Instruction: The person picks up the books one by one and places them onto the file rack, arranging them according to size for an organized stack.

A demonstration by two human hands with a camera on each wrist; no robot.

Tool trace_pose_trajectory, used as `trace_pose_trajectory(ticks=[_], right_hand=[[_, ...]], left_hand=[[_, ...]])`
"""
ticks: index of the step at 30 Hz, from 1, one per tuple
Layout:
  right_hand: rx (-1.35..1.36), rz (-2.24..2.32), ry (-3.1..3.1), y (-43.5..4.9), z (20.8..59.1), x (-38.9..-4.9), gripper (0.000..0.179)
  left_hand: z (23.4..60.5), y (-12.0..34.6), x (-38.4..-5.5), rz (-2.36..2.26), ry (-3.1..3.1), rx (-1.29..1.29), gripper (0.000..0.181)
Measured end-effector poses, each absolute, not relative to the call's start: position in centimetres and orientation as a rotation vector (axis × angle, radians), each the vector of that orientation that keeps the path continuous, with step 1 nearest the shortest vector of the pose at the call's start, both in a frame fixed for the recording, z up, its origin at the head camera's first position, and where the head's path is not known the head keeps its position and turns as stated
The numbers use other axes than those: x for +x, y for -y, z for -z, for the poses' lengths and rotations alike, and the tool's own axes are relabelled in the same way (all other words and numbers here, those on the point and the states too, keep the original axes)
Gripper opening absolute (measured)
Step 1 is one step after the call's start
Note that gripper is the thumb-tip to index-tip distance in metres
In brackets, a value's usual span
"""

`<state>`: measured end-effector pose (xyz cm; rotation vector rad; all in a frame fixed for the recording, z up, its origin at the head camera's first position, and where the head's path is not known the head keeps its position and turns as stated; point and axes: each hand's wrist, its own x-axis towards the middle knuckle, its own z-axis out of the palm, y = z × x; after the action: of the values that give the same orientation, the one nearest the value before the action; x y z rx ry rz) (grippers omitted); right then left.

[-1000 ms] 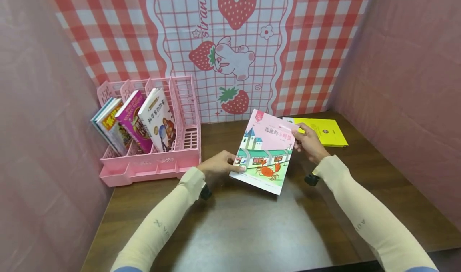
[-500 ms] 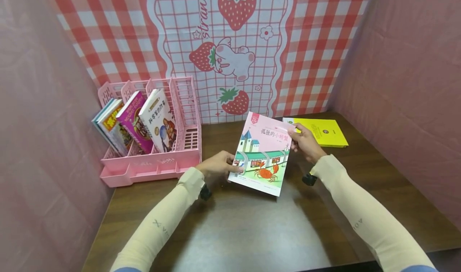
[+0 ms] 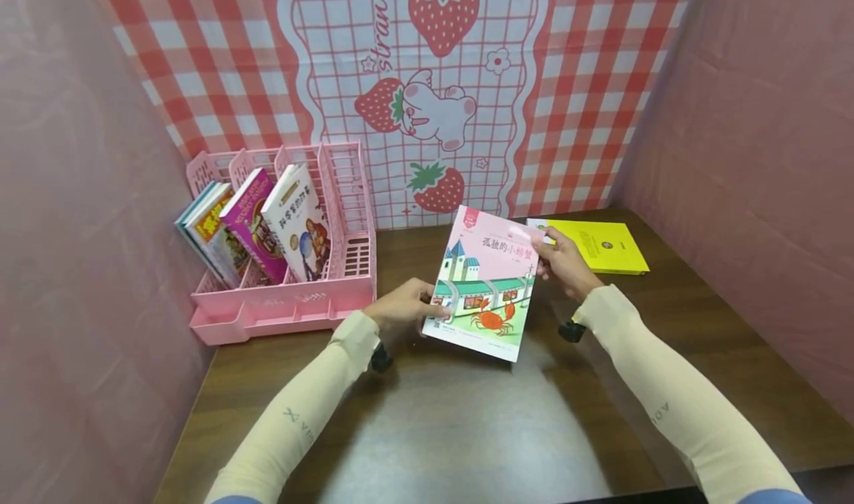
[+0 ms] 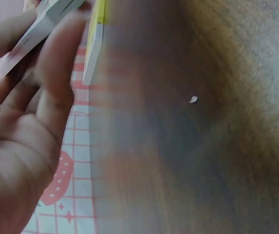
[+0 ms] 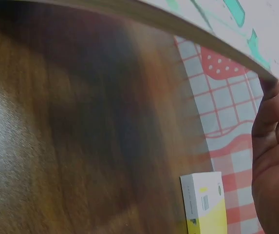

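A pink-covered book [image 3: 490,282] with a red crab and a blue-roofed building on its front is held tilted above the table. My left hand [image 3: 403,304] grips its lower left edge, thumb on the cover. At the upper right edge, my right hand [image 3: 567,263] pinches it between thumb and fingers. In the left wrist view the left hand [image 4: 27,122] has the book's edge between thumb and fingers. The right wrist view shows the right hand [image 5: 278,146] at the book's corner, the pages' edge [image 5: 178,27] running across the top.
A yellow book [image 3: 603,246] lies flat at the back right of the wooden table [image 3: 467,430]. On the left stands a pink file rack [image 3: 287,304] with a white book [image 3: 296,222], a purple book [image 3: 256,222] and several others leaning in its slots. A checked strawberry cloth [image 3: 427,118] hangs behind.
The pink book has shifted slightly left in both hands' grip, and the right hand has moved a little left with it. The head view has shifted slightly.
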<state>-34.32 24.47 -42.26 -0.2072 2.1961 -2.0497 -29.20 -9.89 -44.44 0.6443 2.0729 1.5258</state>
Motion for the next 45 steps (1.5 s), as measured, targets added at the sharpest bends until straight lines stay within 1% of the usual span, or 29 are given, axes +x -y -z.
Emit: trace_pose_trajectory(ticks=[4, 6, 8, 12, 16, 24, 30, 34, 38, 45], right_hand=[[-0.143, 2.17, -2.078, -23.8, 42.6, -34.5, 0.036], [-0.111, 2.207, -2.023, -23.5, 42.8, -34.5, 0.036], [-0.098, 2.188, -2.005, -23.3, 43.0, -34.5, 0.041], [-0.097, 2.046, -2.051, -22.8, 43.8, -34.3, 0.057], [-0.135, 1.944, -2.079, -22.0, 45.1, -34.0, 0.064], [-0.213, 1.776, -2.119, -18.7, 46.5, -33.7, 0.053], [-0.27, 1.722, -2.075, -16.2, 46.7, -33.5, 0.05], [-0.306, 1.679, -2.089, -14.5, 47.0, -33.3, 0.046], [-0.327, 1.654, -2.085, -12.7, 47.2, -33.1, 0.043], [-0.36, 1.601, -2.086, -8.8, 47.0, -32.3, 0.041]], left_hand=[[44.5, 10.2, -29.2, -1.605, -2.151, 0.619, 0.022], [44.5, 10.4, -29.2, -1.605, -2.216, 0.621, 0.024], [44.5, 10.6, -29.3, -1.602, -2.279, 0.629, 0.026], [44.2, 11.1, -29.3, -1.623, -2.409, 0.646, 0.027], [43.8, 11.9, -29.3, -1.685, -2.511, 0.642, 0.027], [42.6, 13.8, -29.1, -1.876, -2.59, 0.528, 0.027], [42.2, 15.3, -29.2, -1.943, -2.702, 0.505, 0.019], [41.9, 15.9, -29.4, -1.938, -2.809, 0.483, 0.021], [41.6, 16.4, -29.5, -2.0, -2.822, 0.417, 0.027], [41.3, 17.3, -29.3, -2.028, -2.908, 0.31, 0.028]])
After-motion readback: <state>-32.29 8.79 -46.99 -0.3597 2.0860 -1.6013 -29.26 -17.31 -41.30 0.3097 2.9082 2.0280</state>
